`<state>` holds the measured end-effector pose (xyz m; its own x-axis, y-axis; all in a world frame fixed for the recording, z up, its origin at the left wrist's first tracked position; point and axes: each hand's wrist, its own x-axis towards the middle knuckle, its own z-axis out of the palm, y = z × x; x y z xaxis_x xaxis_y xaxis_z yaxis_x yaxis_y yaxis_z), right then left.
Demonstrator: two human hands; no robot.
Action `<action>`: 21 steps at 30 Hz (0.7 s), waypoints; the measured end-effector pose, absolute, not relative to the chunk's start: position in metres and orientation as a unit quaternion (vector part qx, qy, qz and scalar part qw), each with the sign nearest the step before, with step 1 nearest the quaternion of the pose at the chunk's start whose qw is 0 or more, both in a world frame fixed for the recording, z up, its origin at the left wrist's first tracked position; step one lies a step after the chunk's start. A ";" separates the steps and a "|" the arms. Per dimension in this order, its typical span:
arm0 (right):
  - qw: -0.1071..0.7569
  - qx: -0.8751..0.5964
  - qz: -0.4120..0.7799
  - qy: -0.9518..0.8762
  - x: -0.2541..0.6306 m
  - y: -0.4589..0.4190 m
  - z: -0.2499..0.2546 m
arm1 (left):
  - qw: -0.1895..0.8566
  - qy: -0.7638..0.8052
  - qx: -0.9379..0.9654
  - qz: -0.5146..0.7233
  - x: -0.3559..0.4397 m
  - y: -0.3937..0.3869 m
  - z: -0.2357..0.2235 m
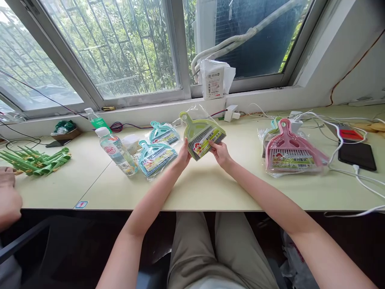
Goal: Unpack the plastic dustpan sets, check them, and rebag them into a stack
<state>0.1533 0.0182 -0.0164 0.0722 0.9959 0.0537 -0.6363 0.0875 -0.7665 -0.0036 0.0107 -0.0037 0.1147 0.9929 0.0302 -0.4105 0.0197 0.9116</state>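
Between my two hands, a green mini dustpan and brush set [201,136] in clear wrapping is held tilted above the table. My left hand [183,155] grips its lower left edge, and my right hand [221,154] pinches the lower right side by the printed label. To the left lie two blue dustpan sets, one nearer [157,159] and one behind it [164,133], both wrapped. On the right a pink dustpan set [289,148] rests over another wrapped set, mostly hidden, with a greenish handle showing.
Two bottles, one clear [116,151] and one green-labelled [96,120], stand at left. Green folded strips [39,160] lie near another person's hand [9,188]. A black phone [357,155] and white cables [338,138] occupy the right. A wrapped box [214,83] sits on the sill.
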 end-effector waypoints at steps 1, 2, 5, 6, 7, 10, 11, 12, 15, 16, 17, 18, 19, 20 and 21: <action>0.679 -0.297 0.602 -0.297 0.154 0.019 -0.016 | 0.632 0.348 0.425 0.547 0.000 0.009 -0.006; 0.688 -0.299 0.595 -0.288 0.154 0.019 -0.015 | 0.644 0.344 0.436 0.527 0.003 0.007 -0.008; 0.709 -0.305 0.577 -0.267 0.154 0.020 -0.013 | 0.663 0.329 0.459 0.492 0.011 0.001 -0.010; 0.713 -0.308 0.573 -0.261 0.154 0.020 -0.013 | 0.659 0.325 0.462 0.497 0.012 0.000 -0.010; 0.715 -0.310 0.572 -0.256 0.153 0.019 -0.014 | 0.650 0.320 0.462 0.511 0.012 0.000 -0.010; 0.716 -0.310 0.573 -0.251 0.150 0.018 -0.016 | 0.604 0.313 0.461 0.570 0.010 0.004 -0.010; 0.716 -0.308 0.574 -0.251 0.149 0.018 -0.018 | 0.586 0.317 0.463 0.585 0.009 0.005 -0.011; 0.716 -0.307 0.574 -0.252 0.148 0.018 -0.019 | 0.566 0.326 0.468 0.595 0.009 0.006 -0.012; 0.719 -0.316 0.568 -0.247 0.147 0.017 -0.021 | 0.515 0.369 0.489 0.599 0.014 0.004 -0.017; 0.719 -0.323 0.565 -0.242 0.147 0.017 -0.022 | 0.510 0.379 0.493 0.594 0.016 0.002 -0.019; 0.720 -0.330 0.563 -0.236 0.148 0.017 -0.022 | 0.513 0.381 0.495 0.589 0.019 0.000 -0.020; 0.720 -0.335 0.562 -0.231 0.148 0.017 -0.022 | 0.519 0.380 0.493 0.586 0.021 -0.001 -0.021; 0.721 -0.337 0.561 -0.228 0.148 0.016 -0.022 | 0.524 0.379 0.487 0.586 0.022 -0.002 -0.022; 0.721 -0.334 0.562 -0.229 0.147 0.016 -0.022 | 0.523 0.383 0.479 0.592 0.022 -0.002 -0.023; 0.721 -0.327 0.564 -0.234 0.146 0.015 -0.022 | 0.519 0.388 0.472 0.598 0.022 -0.001 -0.024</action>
<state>0.1461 0.0153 -0.0218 0.2545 0.9666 -0.0314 -0.6611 0.1502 -0.7351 0.0217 -0.0008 -0.0241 -0.0147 0.9867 0.1618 -0.2545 -0.1601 0.9537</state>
